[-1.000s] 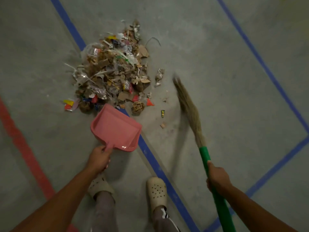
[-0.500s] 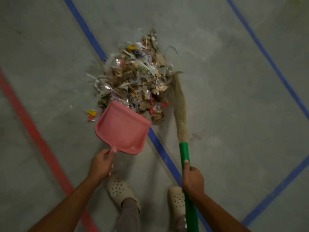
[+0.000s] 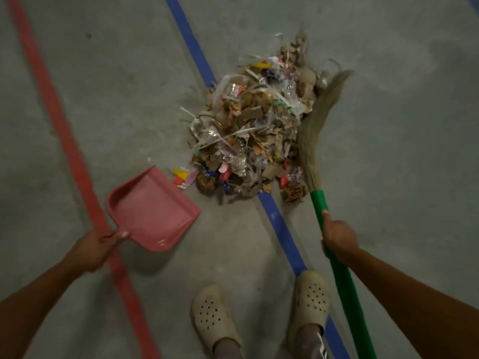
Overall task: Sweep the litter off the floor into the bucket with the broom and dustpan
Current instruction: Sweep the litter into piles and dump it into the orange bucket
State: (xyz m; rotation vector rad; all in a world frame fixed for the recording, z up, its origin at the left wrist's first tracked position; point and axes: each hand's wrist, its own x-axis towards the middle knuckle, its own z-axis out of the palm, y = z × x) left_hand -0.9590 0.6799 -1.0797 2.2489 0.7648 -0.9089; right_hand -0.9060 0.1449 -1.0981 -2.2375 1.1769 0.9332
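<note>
Now L grip [image 3: 96, 248] holds dustpan [image 3: 153, 211], R grip [image 3: 339, 239] holds broom [image 3: 317, 120]; best set lip flat vs litter [image 3: 254, 130], short strokes.

No legible text, label, brand, number or sign recorded. Coloured print on wrappers within the litter pile [image 3: 254, 130] is too blurred and small to read.

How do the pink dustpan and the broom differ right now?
The dustpan is pink and empty; the broom has a green handle and straw bristles. The broom lies against the litter pile on its right; the dustpan sits at its near-left edge. Both are held: dustpan by left hand, broom by right hand.
</note>
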